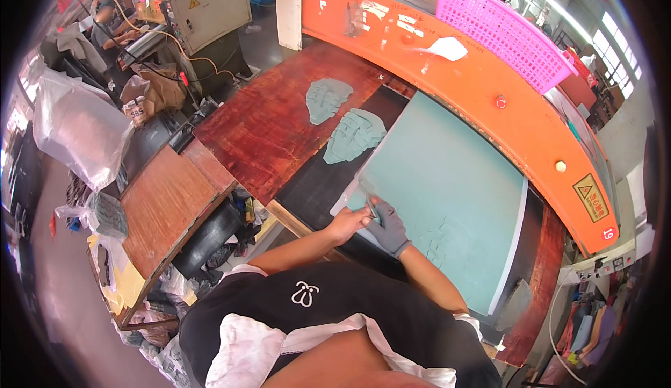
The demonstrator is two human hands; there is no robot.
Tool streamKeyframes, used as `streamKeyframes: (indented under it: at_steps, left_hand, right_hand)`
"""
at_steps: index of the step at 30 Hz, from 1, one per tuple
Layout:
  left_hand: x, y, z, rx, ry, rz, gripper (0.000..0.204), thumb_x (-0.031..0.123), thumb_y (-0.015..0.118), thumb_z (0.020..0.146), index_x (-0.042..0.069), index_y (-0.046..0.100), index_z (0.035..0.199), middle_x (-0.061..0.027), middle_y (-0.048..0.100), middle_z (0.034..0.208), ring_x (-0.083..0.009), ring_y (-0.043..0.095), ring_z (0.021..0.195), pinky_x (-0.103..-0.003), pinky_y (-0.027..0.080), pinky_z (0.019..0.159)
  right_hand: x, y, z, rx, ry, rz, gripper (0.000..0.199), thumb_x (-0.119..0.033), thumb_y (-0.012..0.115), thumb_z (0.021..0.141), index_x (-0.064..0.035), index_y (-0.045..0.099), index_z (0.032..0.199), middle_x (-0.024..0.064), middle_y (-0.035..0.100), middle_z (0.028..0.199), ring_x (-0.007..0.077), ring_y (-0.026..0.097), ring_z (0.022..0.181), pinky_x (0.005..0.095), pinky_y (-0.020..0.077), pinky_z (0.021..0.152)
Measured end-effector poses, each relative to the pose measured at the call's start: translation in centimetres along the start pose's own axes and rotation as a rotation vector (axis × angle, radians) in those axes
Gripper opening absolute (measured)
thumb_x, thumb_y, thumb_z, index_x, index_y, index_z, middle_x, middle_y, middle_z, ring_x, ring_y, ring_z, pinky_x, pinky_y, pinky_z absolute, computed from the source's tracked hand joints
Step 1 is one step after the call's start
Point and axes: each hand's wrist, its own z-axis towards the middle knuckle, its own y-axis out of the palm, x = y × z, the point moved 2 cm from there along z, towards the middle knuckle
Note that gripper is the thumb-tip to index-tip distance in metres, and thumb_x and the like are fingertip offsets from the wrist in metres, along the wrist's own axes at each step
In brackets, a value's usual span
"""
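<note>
A large pale teal sheet [454,171] lies on a black board [307,182] in front of me, with cut lines showing near its lower middle. Over its near left corner my hands meet. My bare left hand [349,224] is closed, its fingertips pinched against the right. Wearing a grey glove, my right hand [389,229] is curled around a small teal-coloured thing [375,211] too small to name. Just beyond my fingers, a blurred, see-through shape lies over the sheet's edge. Two stacks of shaped teal pieces, one farther [328,100] and one nearer [355,135], rest to the left.
An orange press beam [447,52] spans the far side, carrying a pink basket [503,28]. The boards lie on a reddish-brown table [272,122]. At left stand a wooden side table [175,199] and plastic bags [80,126]. Another person [105,31] sits far left.
</note>
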Motion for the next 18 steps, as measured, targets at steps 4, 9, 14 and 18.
streamKeyframes:
  at_steps: [4,9,14,18]
  left_hand:
    - [0.2,0.2,0.4,0.014,-0.050,0.194,0.039,0.021,0.056,0.092,0.000,0.049,0.124,-0.0051,0.057,0.113,-0.0149,0.056,0.100,-0.032,0.046,0.089]
    - [0.7,0.1,0.0,-0.021,0.099,0.536,0.027,0.021,0.058,0.090,0.005,0.057,0.111,-0.0039,0.059,0.104,-0.0139,0.055,0.092,-0.033,0.043,0.084]
    - [-0.2,-1.7,-2.2,0.188,-0.037,0.381,0.020,0.011,0.053,0.090,0.002,0.056,0.107,-0.0069,0.058,0.101,-0.0171,0.056,0.087,-0.035,0.050,0.078]
    - [-0.5,-1.8,-3.3,0.201,-0.015,0.297,0.021,0.011,0.051,0.091,0.000,0.053,0.109,-0.0108,0.058,0.097,-0.0197,0.059,0.084,-0.037,0.054,0.072]
  right_hand:
    - [1.0,0.3,0.2,0.022,0.202,0.229,0.046,-0.035,0.055,0.087,0.0012,0.054,0.116,0.0240,0.055,0.115,0.0368,0.053,0.109,0.0391,0.0409,0.094]
    - [4.8,-2.7,1.5,0.123,0.371,-0.494,0.032,-0.028,0.055,0.090,0.0024,0.055,0.102,0.0083,0.060,0.090,0.0186,0.057,0.083,0.0329,0.0466,0.073]
    - [11.5,-6.4,4.3,0.335,0.780,0.539,0.056,-0.043,0.052,0.087,0.0069,0.054,0.112,0.0188,0.059,0.103,0.0254,0.056,0.088,0.0387,0.0442,0.080]
    - [15.3,-10.2,8.3,0.609,0.732,0.873,0.046,-0.035,0.049,0.091,0.0056,0.056,0.110,0.0164,0.059,0.103,0.0258,0.056,0.094,0.0378,0.0452,0.081]
